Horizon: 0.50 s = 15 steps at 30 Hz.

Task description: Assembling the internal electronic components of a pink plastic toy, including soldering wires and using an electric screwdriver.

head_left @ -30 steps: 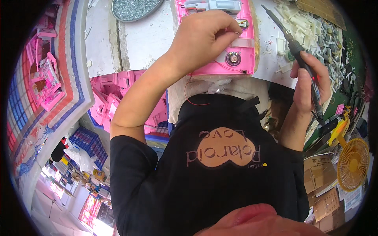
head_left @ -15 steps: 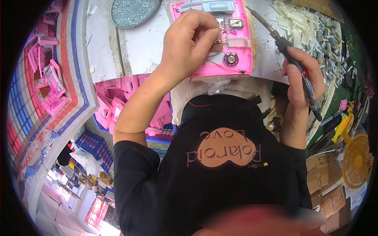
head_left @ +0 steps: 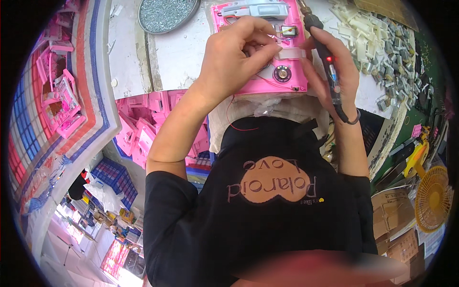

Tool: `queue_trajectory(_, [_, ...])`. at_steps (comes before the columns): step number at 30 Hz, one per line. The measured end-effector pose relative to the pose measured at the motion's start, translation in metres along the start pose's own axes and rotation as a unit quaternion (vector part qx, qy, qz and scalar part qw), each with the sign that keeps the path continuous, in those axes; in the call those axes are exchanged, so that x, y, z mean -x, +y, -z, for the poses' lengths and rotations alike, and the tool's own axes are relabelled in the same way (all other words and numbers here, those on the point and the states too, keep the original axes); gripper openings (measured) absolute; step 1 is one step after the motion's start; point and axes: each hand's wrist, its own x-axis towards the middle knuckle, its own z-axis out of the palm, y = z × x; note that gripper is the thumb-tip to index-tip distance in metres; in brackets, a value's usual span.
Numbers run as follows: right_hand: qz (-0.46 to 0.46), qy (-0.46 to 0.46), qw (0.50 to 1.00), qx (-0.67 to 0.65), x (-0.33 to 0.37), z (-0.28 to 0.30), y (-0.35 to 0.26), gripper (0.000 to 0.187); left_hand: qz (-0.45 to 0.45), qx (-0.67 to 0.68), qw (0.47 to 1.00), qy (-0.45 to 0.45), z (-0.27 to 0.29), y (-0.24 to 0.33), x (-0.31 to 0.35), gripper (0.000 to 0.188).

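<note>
At the desk's (head_left: 179, 62) near edge, the left hand (head_left: 236, 60) curls its fingers over a pink plastic casing (head_left: 299, 76), any hold there impossible to tell, while the right hand (head_left: 345, 60), to the right, is wrapped around a soldering iron (head_left: 330, 66).

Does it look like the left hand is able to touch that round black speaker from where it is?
Probably yes: the speaker lies uncovered on the pink panel, close to the left hand, and the right hand on its other side doesn't seem to block the way.
</note>
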Motion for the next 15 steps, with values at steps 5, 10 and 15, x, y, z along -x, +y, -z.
queue_trajectory(5, [0.05,0.035,0.998,0.029,0.0,-0.002,-0.002,0.055,-0.05,-0.058,0.996,-0.045,0.007,-0.002,0.001,0.02])
queue_trajectory(10, [0.039,0.023,0.999,0.027,0.0,0.0,-0.002,0.054,-0.115,-0.093,0.989,-0.032,0.009,0.008,0.002,0.023])
queue_trajectory(15, [0.021,0.025,0.999,0.013,0.001,0.001,0.001,0.054,-0.146,-0.158,0.977,-0.01,0.019,0.008,0.01,0.024])
